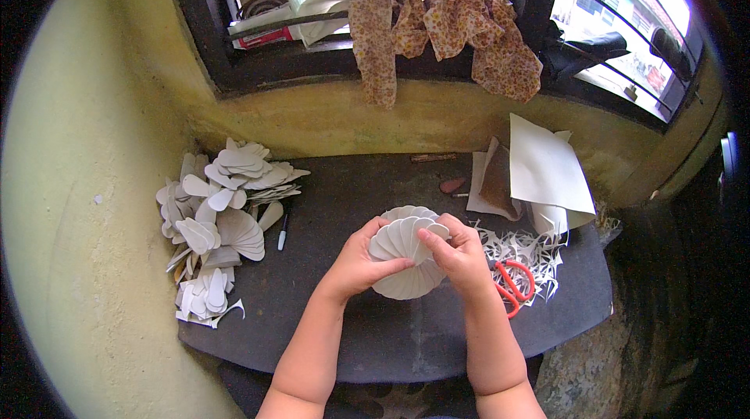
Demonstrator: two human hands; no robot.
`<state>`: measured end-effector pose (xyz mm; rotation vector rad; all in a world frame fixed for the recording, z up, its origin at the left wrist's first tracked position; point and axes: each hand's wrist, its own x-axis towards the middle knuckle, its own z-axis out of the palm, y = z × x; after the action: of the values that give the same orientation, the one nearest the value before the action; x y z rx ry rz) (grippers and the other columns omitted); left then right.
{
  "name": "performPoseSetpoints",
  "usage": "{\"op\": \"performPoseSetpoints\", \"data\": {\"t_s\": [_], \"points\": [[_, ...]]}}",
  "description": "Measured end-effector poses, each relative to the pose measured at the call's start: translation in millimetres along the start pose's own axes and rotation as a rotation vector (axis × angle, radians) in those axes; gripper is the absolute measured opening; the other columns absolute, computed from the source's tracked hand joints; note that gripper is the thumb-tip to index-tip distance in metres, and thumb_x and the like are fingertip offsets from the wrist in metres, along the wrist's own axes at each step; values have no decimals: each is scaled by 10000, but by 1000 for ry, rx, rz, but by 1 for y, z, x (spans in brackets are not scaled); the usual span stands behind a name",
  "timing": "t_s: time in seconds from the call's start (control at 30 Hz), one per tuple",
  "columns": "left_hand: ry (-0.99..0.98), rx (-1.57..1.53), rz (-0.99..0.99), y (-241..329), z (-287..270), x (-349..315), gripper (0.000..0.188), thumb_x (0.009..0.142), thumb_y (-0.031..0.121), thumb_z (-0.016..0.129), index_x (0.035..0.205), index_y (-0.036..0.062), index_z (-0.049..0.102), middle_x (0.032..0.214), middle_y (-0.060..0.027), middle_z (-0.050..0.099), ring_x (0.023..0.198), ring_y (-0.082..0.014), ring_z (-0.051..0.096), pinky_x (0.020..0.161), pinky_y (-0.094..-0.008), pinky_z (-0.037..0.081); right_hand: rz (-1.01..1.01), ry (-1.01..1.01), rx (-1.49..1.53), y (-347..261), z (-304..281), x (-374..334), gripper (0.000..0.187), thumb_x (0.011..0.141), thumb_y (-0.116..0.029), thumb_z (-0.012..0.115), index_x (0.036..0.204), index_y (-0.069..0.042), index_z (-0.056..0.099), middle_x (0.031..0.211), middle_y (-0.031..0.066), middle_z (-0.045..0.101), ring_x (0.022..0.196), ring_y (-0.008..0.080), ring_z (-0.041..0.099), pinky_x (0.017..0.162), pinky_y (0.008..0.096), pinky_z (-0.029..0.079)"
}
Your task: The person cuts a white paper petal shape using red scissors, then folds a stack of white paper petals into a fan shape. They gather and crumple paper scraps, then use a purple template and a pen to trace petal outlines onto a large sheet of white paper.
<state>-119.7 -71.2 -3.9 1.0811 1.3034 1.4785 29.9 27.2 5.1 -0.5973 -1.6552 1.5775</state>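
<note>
a fanned round of thin white petal-shaped pieces (410, 243) is between my hands above the black tabletop (351, 345); my left hand (357, 261) pinches its left side, my right hand (462, 256) its upper right. the round looks nearly complete. a heap of cut white petals (234, 230) lies loose at left; at right, a large white sheet (547, 165) seems uncut.

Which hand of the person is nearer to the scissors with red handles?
Right. The right hand is just left of the scissors; the left hand is farther left, holding the fanned white pieces' left side.
</note>
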Motion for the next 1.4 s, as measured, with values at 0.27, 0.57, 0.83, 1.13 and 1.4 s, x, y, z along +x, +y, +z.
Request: {"op": "performPoseSetpoints", "data": {"t_s": [0.27,0.57,0.83,1.13,1.4], "points": [[10,36,0,2,-1,-1,483,698,136,824,1093,57,558,1003,-26,627,943,-118,586,838,-288,476,204,-2,94,-9,-1,-2,201,888,-202,661,785,-31,631,688,-24,513,604,59,456,527,231,343],[-24,35,-1,5,-1,-1,497,702,128,821,1117,44,561,1009,-29,634,941,-119,591,841,-289,480,-50,46,-101,6,-2,0,220,921,-223,626,832,-22,646,648,-37,524,493,38,429,444,201,301],[168,-41,19,3,-6,1,508,684,106,831,1108,33,560,1024,-46,637,946,-137,602,854,-307,487,218,-116,-76,-11,3,-7,212,873,-174,684,927,28,646,686,2,582,516,45,510,447,208,398],[237,-151,34,-3,-11,3,389,775,105,756,1101,27,559,1028,-60,637,932,-139,610,841,-296,491,221,-107,-88,-13,11,-10,212,858,-127,691,958,49,624,729,12,578,516,53,534,421,194,389],[298,-173,15,-2,-6,4,379,754,87,770,1069,16,571,986,-64,647,889,-133,621,809,-293,502,180,-90,-102,-8,17,-11,150,871,-91,665,893,46,605,743,19,578,527,63,559,430,199,416]]}}
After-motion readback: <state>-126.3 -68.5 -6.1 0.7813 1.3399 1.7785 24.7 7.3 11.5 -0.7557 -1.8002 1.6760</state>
